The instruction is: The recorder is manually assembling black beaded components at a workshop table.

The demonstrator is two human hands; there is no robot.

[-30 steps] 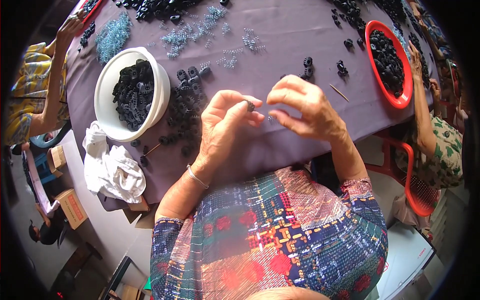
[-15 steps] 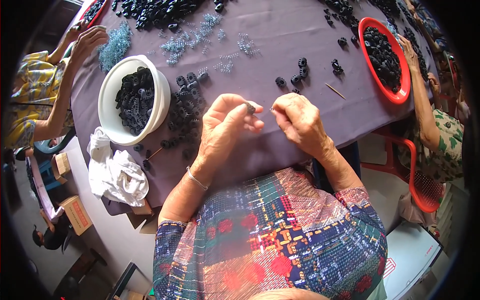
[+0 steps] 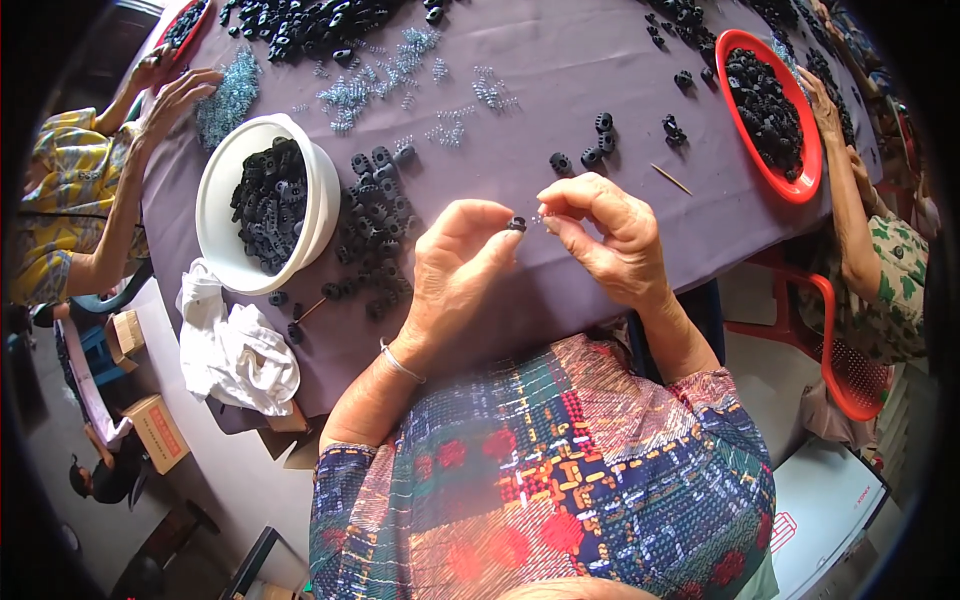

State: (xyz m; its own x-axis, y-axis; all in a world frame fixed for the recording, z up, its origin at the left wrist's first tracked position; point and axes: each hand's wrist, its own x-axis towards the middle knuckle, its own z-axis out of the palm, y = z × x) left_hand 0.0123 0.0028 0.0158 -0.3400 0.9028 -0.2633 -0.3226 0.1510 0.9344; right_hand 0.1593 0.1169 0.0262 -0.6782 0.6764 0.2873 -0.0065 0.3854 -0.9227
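My left hand [image 3: 462, 265] pinches a small black plastic cord-lock piece [image 3: 516, 224] between thumb and fingertip. Just across a narrow gap, my right hand [image 3: 612, 238] holds a tiny metal spring [image 3: 542, 213] in its fingertips; the spring is too small to see fully. Both hands are raised over the near part of the table. To the left of my left hand lies a heap of black cord locks [image 3: 375, 215], and more black pieces [image 3: 592, 157] sit beyond my right hand. Loose coil springs [image 3: 350, 97] are scattered farther back.
A white tub [image 3: 325, 190] of black parts stands at the left, a white cloth [image 3: 235, 355] beside it. At the right is a red basin [image 3: 812, 170]. A thin stick [image 3: 671, 179] lies on the purple tablecloth [image 3: 560, 80]. Other people's hands [image 3: 180, 100] work at both sides.
My right hand has turned, its thumb and finger now showing the spring. My left hand has tilted and lowered the black piece slightly. The two hands stay close together.
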